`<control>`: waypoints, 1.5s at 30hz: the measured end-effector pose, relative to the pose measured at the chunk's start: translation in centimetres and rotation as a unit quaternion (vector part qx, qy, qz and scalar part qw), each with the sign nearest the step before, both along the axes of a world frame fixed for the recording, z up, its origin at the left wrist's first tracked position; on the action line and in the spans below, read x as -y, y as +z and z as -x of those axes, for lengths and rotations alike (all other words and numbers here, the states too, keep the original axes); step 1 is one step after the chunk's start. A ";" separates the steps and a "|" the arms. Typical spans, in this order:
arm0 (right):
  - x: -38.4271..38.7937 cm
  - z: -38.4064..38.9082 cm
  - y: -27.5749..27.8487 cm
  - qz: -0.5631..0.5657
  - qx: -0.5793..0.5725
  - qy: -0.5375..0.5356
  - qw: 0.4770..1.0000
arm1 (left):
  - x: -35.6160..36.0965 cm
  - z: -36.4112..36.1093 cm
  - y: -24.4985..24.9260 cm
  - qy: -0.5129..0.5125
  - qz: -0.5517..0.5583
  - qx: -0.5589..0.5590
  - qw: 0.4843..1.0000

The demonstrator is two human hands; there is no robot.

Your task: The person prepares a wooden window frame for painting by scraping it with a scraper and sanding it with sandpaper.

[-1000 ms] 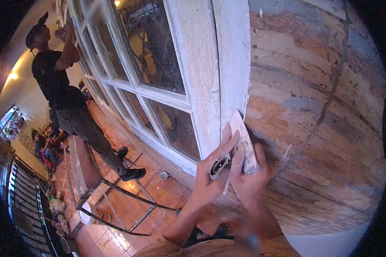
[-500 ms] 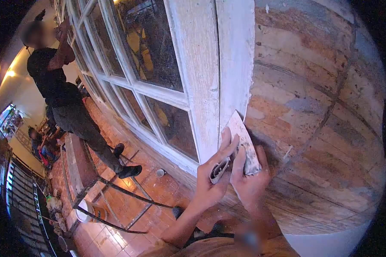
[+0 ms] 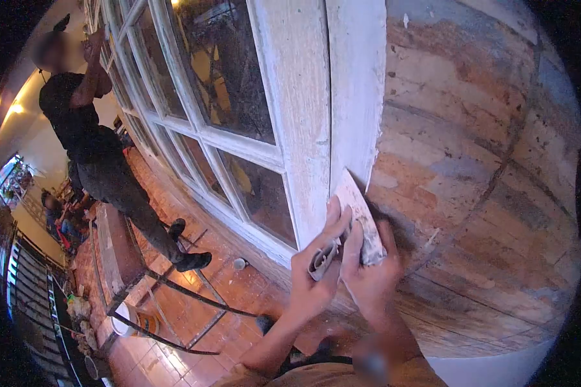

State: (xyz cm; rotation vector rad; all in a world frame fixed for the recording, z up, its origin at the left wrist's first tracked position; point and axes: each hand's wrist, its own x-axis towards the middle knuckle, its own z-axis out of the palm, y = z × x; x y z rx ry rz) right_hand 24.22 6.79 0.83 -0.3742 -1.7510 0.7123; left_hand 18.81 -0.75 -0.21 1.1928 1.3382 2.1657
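My right hand [image 3: 373,278] is closed on a flat putty scraper [image 3: 361,213], its pale blade smeared with white filler. The blade's pointed upper corner lies against the white window frame [image 3: 353,109], near the edge where it meets the patchy wall. Beside it, my left hand [image 3: 313,271] is closed round a small grey curled piece [image 3: 323,259] whose kind I cannot make out. Its fingertips reach up to the left side of the blade.
To the left, a person [image 3: 77,103] stands on a plank scaffold [image 3: 114,251] by the glazed window [image 3: 193,129]. A white bucket [image 3: 124,319] and a cup [image 3: 240,264] are on the tiled floor. Another person sits farther back. A dark railing [image 3: 42,297] runs along the left.
Both my hands and the scraper have shifted slightly left, and the blade's tip lies farther onto the white frame. Both hands keep their hold.
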 end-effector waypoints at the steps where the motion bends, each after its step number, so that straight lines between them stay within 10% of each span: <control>1: 0.1 -0.4 -0.3 -0.025 0.021 -0.025 0.999 | 0.1 -0.1 -0.6 0.010 0.013 -0.038 0.999; 41: 0.2 -0.3 -1.3 -0.026 0.032 -0.037 0.998 | -0.1 -0.6 -1.3 0.006 0.011 0.064 0.998; 45: -0.5 -0.2 -1.7 -0.040 0.001 -0.035 0.999 | -0.3 -0.6 -1.5 0.029 0.001 -0.069 0.997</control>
